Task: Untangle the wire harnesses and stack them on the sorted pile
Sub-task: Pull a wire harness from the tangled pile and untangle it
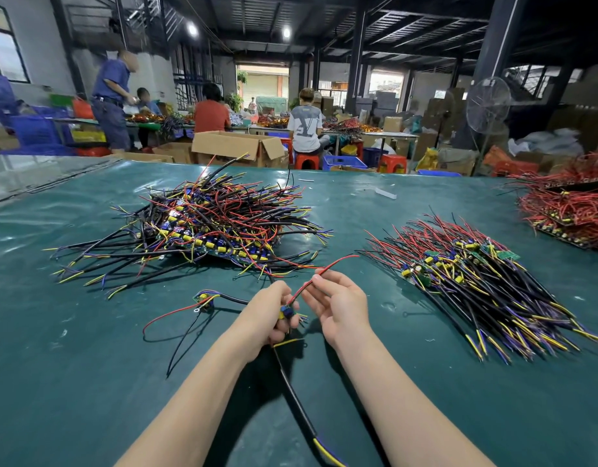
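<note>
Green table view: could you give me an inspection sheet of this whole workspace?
Surface: green table, wrinkled sheeting.
Job's things: tangled pile left; sorted pile right; one harness in hand; loose harness nearby.
Clutter: red-wire pile far right; white scrap.
Fingers: left hand grips the harness; right hand pinches its red wire.
Cables: black cable trails toward the person.
Surroundings: workers, cardboard box, fan.

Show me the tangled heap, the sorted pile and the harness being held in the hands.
tangled heap [220, 224]: head view, middle of the jumble.
sorted pile [476, 281]: head view, centre of the aligned wires.
held harness [285, 311]: head view, its small board.
</note>
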Demonstrator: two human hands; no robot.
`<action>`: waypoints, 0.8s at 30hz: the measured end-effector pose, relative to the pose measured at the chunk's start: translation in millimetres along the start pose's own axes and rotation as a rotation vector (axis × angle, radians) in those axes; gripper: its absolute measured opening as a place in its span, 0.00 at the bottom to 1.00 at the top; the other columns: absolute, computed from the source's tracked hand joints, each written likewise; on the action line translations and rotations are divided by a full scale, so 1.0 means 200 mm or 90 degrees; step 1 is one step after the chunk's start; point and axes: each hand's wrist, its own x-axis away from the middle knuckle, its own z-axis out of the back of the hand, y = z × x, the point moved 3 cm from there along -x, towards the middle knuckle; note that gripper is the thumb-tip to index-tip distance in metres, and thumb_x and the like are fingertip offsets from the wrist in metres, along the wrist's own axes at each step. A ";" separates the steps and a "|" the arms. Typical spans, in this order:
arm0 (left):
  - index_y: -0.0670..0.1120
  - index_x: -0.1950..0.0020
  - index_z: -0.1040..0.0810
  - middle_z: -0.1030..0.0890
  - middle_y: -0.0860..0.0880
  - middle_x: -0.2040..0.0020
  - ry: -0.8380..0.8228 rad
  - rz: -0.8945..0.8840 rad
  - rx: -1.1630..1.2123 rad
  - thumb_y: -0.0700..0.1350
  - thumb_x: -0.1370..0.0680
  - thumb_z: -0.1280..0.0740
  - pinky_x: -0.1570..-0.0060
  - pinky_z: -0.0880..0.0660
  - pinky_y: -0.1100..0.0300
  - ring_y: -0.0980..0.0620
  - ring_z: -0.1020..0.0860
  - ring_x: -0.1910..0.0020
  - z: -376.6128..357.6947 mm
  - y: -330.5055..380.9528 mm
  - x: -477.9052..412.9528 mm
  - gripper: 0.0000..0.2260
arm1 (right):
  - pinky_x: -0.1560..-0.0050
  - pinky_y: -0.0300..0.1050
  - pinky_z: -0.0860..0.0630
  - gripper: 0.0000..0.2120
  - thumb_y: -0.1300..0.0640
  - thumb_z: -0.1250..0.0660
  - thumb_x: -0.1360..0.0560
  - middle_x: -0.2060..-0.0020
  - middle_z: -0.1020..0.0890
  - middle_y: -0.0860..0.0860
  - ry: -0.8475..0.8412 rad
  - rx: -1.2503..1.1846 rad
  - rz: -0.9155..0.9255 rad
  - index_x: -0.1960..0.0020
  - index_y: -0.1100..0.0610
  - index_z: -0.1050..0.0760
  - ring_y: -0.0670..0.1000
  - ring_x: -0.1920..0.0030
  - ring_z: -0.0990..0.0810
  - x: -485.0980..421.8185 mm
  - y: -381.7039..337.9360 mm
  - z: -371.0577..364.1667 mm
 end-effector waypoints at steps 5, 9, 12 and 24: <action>0.44 0.66 0.33 0.31 0.50 0.81 0.004 -0.010 0.082 0.40 0.24 0.46 0.84 0.49 0.71 0.58 0.44 0.84 -0.02 0.02 0.00 0.11 | 0.75 0.35 0.24 0.11 0.75 0.39 0.27 0.74 0.25 0.54 0.023 -0.003 0.038 0.63 0.63 0.29 0.45 0.79 0.23 0.00 -0.01 -0.01; 0.44 0.67 0.33 0.32 0.51 0.81 0.042 -0.041 0.027 0.38 0.26 0.44 0.82 0.50 0.71 0.57 0.45 0.84 -0.01 0.02 0.01 0.09 | 0.74 0.35 0.23 0.10 0.73 0.37 0.27 0.79 0.23 0.50 0.023 0.014 0.027 0.64 0.62 0.28 0.44 0.78 0.23 0.00 0.00 -0.01; 0.45 0.68 0.34 0.33 0.52 0.81 0.058 -0.090 -0.024 0.37 0.26 0.43 0.83 0.48 0.70 0.57 0.43 0.83 0.01 0.02 0.01 0.11 | 0.73 0.35 0.23 0.10 0.73 0.36 0.27 0.76 0.22 0.51 0.032 0.031 0.035 0.63 0.61 0.27 0.43 0.77 0.22 -0.01 -0.01 0.00; 0.45 0.61 0.30 0.18 0.49 0.64 0.061 -0.185 -0.252 0.36 0.24 0.44 0.73 0.26 0.64 0.55 0.23 0.71 -0.02 0.00 0.01 0.08 | 0.74 0.35 0.24 0.12 0.74 0.40 0.26 0.68 0.26 0.54 0.060 0.026 0.046 0.63 0.61 0.28 0.46 0.74 0.23 -0.02 -0.04 0.03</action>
